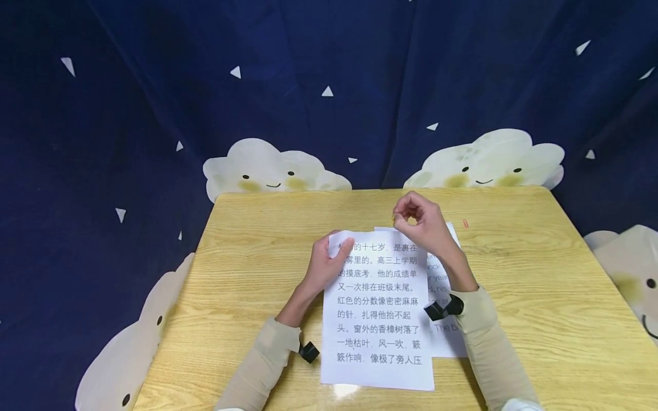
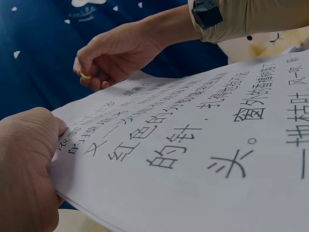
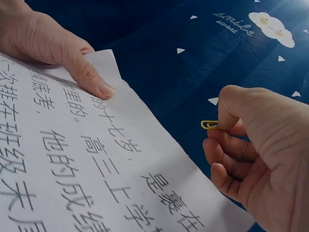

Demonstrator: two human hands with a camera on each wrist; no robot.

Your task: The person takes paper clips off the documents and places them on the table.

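Note:
My left hand [image 1: 328,264] grips the upper left corner of a stack of white paper sheets [image 1: 380,314] printed with large Chinese text, thumb on top. In the left wrist view the sheets' near edge shows more than one layer. A yellow paper clip [image 3: 209,125] is pinched between the thumb and index finger of my right hand [image 3: 260,145]. That hand hovers just past the top edge of the sheets, towards their right corner; the clip is apart from the paper.
Partly under the held sheets lies another sheet [image 1: 446,337] with English text. A red paper clip [image 1: 465,223] rests on the wooden table [image 1: 514,274] to its upper right. Behind the table hangs a dark blue curtain [image 1: 288,51] with clouds and triangles.

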